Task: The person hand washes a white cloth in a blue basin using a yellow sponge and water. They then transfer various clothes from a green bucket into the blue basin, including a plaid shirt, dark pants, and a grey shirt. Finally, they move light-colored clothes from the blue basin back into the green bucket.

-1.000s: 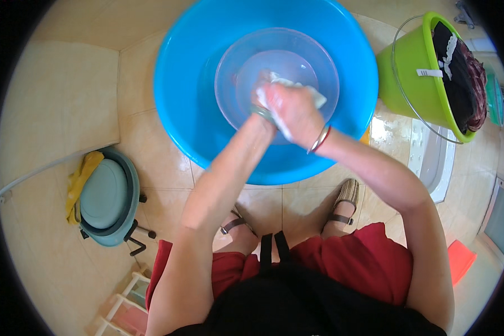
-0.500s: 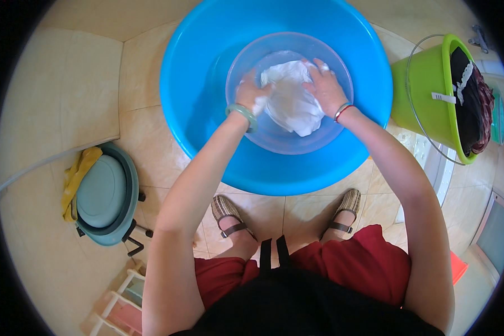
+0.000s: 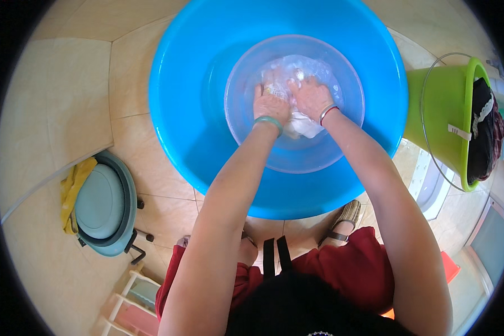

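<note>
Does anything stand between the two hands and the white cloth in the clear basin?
Nothing visible does: the left hand and the right hand both reach down inside the clear basin, at the white cloth. The green bucket is aside, right of the blue tub.

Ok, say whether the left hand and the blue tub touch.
Apart: the head view shows the left hand inside the clear basin, whose wall lies between it and the blue tub.

There's room left of the bowl (image 3: 239, 112) — green bucket (image 3: 443, 115) obstructs right of tub (image 3: 179, 106).
</note>
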`<state>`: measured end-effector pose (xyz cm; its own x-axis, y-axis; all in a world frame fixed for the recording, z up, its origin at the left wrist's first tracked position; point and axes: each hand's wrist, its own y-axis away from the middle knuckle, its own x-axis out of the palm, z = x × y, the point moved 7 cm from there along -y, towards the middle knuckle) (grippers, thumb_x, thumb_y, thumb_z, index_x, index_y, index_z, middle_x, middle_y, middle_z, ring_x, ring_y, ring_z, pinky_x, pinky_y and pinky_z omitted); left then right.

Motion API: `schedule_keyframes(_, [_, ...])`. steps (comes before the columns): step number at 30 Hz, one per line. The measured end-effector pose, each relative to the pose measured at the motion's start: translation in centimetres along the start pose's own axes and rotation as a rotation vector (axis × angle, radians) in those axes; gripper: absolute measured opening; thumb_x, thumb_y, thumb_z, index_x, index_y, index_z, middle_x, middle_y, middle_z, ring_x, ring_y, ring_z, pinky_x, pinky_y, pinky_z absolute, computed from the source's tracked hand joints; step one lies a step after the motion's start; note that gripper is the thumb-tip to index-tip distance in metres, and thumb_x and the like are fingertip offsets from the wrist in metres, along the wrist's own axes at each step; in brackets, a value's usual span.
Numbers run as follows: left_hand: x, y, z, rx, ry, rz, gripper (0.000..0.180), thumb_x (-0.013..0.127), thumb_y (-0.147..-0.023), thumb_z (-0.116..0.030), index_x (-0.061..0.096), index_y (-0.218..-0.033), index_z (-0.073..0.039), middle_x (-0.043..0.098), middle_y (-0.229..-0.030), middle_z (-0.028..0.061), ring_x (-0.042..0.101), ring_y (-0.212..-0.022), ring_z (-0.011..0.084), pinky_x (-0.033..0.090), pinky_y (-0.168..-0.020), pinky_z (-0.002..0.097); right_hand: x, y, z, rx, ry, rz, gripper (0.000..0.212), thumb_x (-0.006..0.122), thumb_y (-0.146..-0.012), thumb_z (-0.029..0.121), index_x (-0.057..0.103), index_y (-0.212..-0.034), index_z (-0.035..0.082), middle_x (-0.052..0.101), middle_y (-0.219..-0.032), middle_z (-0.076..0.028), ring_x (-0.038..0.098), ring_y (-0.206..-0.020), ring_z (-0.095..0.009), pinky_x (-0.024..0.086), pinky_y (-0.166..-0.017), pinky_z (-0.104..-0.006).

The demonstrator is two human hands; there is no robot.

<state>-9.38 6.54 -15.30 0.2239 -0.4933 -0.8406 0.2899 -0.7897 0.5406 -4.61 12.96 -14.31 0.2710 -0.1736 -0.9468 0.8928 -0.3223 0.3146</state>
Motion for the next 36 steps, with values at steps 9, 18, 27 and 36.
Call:
schedule_keyframes(9, [1.3, 1.2, 5.1, -0.418, 1.017, -0.083, 0.051, 0.052, -0.086, -0.043, 0.041, -0.127, -0.014, 0.039, -0.138, 0.0162, 0.053, -0.109, 0.0393, 0.044, -0.088, 0.0450, -2.5, 1.5, -0.6, 0.298, -0.187, -0.346, 0.038, 0.057, -0.084, 0.024, 0.046, -0.119, 0.015, 0.058, -0.101, -0.015, 0.057, -0.102, -0.029, 0.051, -0.075, -0.0442])
schedule_keyframes(18, [3.3, 3.9, -1.2, -0.042, 2.550, 0.477, 0.065, 0.052, -0.088, -0.051, 0.033, -0.139, -0.017, 0.045, -0.132, 0.0092, 0.049, -0.114, 0.0257, 0.042, -0.092, 0.0403, -7.7, 7.1, 6.0, -0.015, -1.114, -0.494, 0.016, 0.055, -0.085, 0.016, 0.052, -0.095, 0.003, 0.057, -0.094, -0.020, 0.057, -0.086, -0.039, 0.045, -0.077, -0.0436])
schedule_keyframes(27, [-0.5, 5.5, -2.4, -0.001, 2.536, 0.168, 0.041, 0.056, -0.087, -0.046, 0.053, -0.113, -0.014, 0.059, -0.095, 0.0050, 0.058, -0.084, 0.0170, 0.048, -0.072, 0.0317, -12.2, 8.9, 9.3, -0.268, -0.580, -0.617, 0.017, 0.060, -0.083, 0.019, 0.055, -0.071, 0.007, 0.058, -0.075, -0.011, 0.061, -0.066, -0.026, 0.049, -0.052, -0.0361])
schedule_keyframes(36, [0.5, 5.4, -0.4, -0.510, 2.286, -0.167, 0.029, 0.050, -0.092, -0.037, 0.056, -0.099, -0.009, 0.060, -0.089, 0.0045, 0.058, -0.083, 0.0174, 0.047, -0.075, 0.0325, -2.7, 2.2, -2.5, 0.252, -0.598, -0.215, 0.019, 0.047, -0.090, 0.022, 0.063, -0.094, 0.011, 0.060, -0.083, -0.017, 0.058, -0.082, -0.037, 0.047, -0.076, -0.0470])
